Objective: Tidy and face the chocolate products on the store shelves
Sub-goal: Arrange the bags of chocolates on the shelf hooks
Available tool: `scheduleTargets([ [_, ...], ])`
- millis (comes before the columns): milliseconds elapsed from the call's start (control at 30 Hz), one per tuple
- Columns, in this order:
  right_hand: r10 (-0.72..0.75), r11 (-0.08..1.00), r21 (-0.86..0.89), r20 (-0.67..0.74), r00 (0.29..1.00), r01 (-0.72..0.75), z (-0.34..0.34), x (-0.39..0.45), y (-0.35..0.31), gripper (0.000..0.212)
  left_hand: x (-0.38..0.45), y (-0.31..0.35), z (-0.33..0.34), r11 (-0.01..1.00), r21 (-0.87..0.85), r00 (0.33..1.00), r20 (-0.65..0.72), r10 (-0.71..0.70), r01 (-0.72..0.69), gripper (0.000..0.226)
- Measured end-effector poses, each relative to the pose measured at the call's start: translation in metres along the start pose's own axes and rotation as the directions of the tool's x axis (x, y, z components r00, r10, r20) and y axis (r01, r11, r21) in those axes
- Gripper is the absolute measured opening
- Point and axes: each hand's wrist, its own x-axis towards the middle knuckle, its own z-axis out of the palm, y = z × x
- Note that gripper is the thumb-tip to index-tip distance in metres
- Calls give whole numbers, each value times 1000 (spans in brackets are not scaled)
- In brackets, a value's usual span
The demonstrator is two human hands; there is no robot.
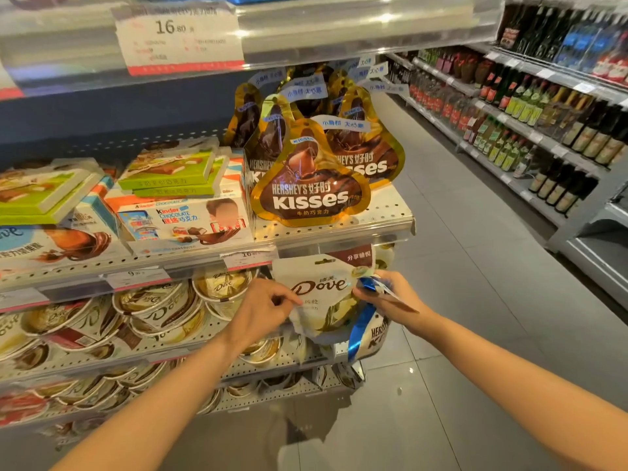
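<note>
A white Dove chocolate bag (323, 287) stands upright at the right end of the lower shelf (190, 345), its front facing me. My left hand (261, 309) pinches the bag's left edge. My right hand (387, 295) grips its right edge together with a blue and white Hershey's packet (368, 326) that hangs down beside it. On the shelf above, gold Hershey's Kisses bags (311, 185) stand in a cluster. Kinder boxes (183, 219) lie stacked to their left.
Round Dove tubs (163, 307) crowd the lower shelf to the left. Price tags (246, 258) line the shelf edges. A tiled aisle (475, 300) runs along the right, with bottle shelves (526, 124) on its far side.
</note>
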Motion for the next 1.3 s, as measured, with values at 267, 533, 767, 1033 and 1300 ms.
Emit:
scheduleTargets([
  [267, 85, 993, -65, -203, 975, -100, -29, 1, 24, 23, 27, -45, 17, 977, 129, 981, -121, -152, 168, 33],
  [533, 86, 993, -48, -289, 953, -105, -31, 9, 37, 28, 73, -54, 56, 875, 359, 946, -132, -297, 325, 27],
  [767, 102, 992, -30, -356, 929, -120, -20, 15, 33, 10, 62, -60, 48, 878, 317, 931, -198, -308, 358, 24],
  [1033, 83, 970, -188, -345, 935, -156, -1, 39, 31, 19, 6, -55, 9, 932, 307, 978, -135, -159, 194, 30],
  [1300, 100, 962, -223, -253, 962, -159, 45, 68, 36, 17, -44, -53, -25, 886, 393, 964, -195, -181, 246, 34],
])
